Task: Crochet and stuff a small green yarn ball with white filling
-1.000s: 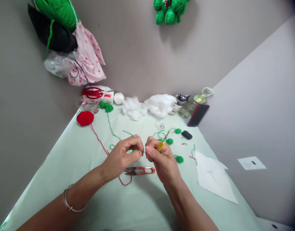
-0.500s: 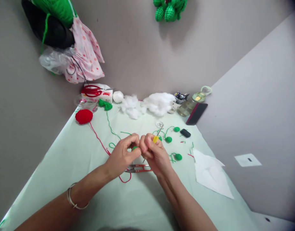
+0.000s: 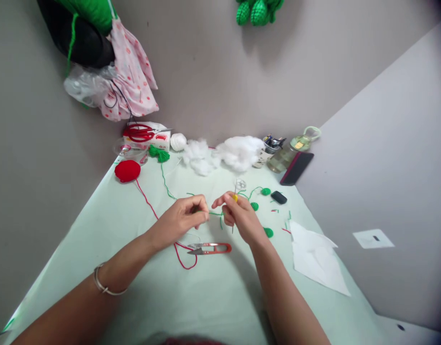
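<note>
My left hand (image 3: pixel 182 215) is closed at the middle of the table, its fingers pinched on something I cannot make out. A green yarn strand (image 3: pixel 215 213) runs from its fingertips towards my right hand (image 3: pixel 240 213). That hand is closed around a crochet hook (image 3: pixel 235 197) with a yellow grip, its index finger reaching out to the left. Orange-handled thread snips (image 3: pixel 220 248) lie just below the hands, beside a loop of red yarn (image 3: pixel 186 267). Small green crocheted balls (image 3: pixel 254 206) lie to the right of my right hand.
A red yarn ball (image 3: pixel 127 171) sits at the back left. White stuffing (image 3: pixel 239 153), a pen cup (image 3: pixel 264 155), a bottle (image 3: pixel 287 151) and a phone (image 3: pixel 297 168) line the back. White paper (image 3: pixel 314 256) and a small black object (image 3: pixel 278 197) are at the right.
My hands have moved apart, exposing the green strand between them and the snips below. The green piece at my left fingertips is no longer visible. My right index finger has extended.
</note>
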A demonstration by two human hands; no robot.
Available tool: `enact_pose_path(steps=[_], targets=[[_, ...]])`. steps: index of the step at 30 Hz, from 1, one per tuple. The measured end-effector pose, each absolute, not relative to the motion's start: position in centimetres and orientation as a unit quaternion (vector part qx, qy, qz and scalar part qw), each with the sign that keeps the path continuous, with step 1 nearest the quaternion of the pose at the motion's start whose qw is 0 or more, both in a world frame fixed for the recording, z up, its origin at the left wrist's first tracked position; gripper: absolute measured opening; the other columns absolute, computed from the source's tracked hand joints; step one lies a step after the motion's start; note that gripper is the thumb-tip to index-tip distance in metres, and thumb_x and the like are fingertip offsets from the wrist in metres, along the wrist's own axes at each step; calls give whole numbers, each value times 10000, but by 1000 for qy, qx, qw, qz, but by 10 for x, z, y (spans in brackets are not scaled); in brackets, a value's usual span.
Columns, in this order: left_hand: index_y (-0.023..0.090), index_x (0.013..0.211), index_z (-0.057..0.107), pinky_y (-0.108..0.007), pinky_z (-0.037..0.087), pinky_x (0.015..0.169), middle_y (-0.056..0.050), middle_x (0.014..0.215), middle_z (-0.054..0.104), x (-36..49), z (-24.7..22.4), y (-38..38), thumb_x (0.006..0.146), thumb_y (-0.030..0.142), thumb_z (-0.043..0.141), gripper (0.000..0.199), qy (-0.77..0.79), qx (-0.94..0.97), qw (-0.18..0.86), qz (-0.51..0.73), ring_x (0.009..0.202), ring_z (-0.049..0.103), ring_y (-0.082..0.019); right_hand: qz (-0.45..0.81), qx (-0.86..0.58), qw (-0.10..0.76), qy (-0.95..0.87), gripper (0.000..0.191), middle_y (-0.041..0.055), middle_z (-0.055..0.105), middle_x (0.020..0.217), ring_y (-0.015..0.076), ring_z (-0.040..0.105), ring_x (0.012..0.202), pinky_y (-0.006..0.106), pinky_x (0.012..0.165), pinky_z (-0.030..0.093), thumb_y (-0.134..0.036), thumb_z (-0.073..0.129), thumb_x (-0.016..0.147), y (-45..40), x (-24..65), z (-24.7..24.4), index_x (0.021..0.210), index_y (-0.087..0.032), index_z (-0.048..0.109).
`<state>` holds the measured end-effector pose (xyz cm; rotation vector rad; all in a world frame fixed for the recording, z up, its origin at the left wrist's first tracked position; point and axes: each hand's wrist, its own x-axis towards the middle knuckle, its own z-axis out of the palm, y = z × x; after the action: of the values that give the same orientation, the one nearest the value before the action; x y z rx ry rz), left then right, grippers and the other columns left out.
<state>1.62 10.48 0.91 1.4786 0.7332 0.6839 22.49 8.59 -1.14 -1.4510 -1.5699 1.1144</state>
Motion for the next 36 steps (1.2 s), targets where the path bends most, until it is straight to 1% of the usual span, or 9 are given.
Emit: enact_pose_path(steps=[2, 4, 9, 12, 15, 18, 24, 29, 36], targets=[[203, 769, 556, -287, 401, 691, 42, 732, 500, 14, 10, 106, 904, 334, 623, 199, 310, 611, 658, 312, 685, 491, -142, 298, -605, 288, -679, 251, 86, 666, 1018, 153, 578, 721, 316, 688, 489, -391, 492, 1044, 86, 234, -17, 1066, -184, 632], [198, 771, 580, -287, 400, 697, 39, 733, 522, 12, 10, 107, 908, 349, 652, 216, 307, 592, 672, 322, 682, 502, -139, 247, -603, 236, -721, 187, 102, 658, 1100, 218, 627, 932, 376, 833, 503, -288, 658, 962, 81, 238, -18, 1125, -195, 646], [193, 778, 598, -286, 402, 695, 43, 718, 534, 12, 11, 107, 911, 351, 682, 224, 308, 563, 687, 341, 652, 509, -125, 279, -493, 8, -824, 336, 56, 667, 1053, 203, 641, 875, 300, 738, 466, -240, 816, 863, 60, 220, -12, 1156, -207, 655], [193, 771, 585, -278, 395, 684, 52, 716, 514, 11, 11, 108, 914, 330, 682, 221, 317, 538, 689, 369, 628, 492, -110, 271, -484, -25, -832, 173, 74, 654, 1009, 200, 605, 852, 289, 685, 390, -69, 730, 861, 56, 206, -13, 992, -159, 664], [194, 756, 580, -271, 391, 664, 54, 725, 510, 9, 12, 109, 901, 304, 680, 208, 323, 518, 689, 392, 618, 488, -101, 285, -488, -4, -825, 141, 34, 620, 877, 147, 529, 724, 287, 661, 353, -47, 592, 912, 62, 207, -15, 845, -170, 617], [195, 754, 581, -269, 390, 653, 55, 707, 514, 8, 14, 109, 884, 296, 676, 190, 329, 500, 691, 406, 609, 494, -101, 315, -504, 45, -803, 199, 3, 599, 817, 115, 499, 651, 267, 635, 368, -125, 462, 1007, 70, 222, -10, 850, -190, 565], [192, 768, 600, -262, 387, 650, 58, 707, 520, 13, 13, 107, 872, 307, 693, 181, 354, 461, 692, 428, 598, 504, -89, 459, -525, 338, -632, 394, -39, 484, 707, 112, 408, 570, 262, 545, 337, -498, 386, 1084, 70, 240, 10, 1094, -196, 638], [190, 780, 611, -264, 405, 654, 51, 756, 516, 22, 8, 102, 886, 326, 684, 187, 351, 461, 695, 426, 631, 492, -92, 412, -511, 329, -679, 340, 9, 598, 828, 143, 516, 734, 279, 675, 404, -499, 542, 1031, 63, 230, 18, 1078, -202, 702], [198, 795, 593, -271, 397, 683, 52, 687, 508, 25, 5, 96, 892, 300, 625, 144, 355, 566, 647, 367, 668, 499, -120, 382, -503, 322, -705, 316, -1, 645, 796, 130, 480, 689, 268, 645, 384, -448, 546, 1044, 59, 218, 18, 969, -211, 743]])
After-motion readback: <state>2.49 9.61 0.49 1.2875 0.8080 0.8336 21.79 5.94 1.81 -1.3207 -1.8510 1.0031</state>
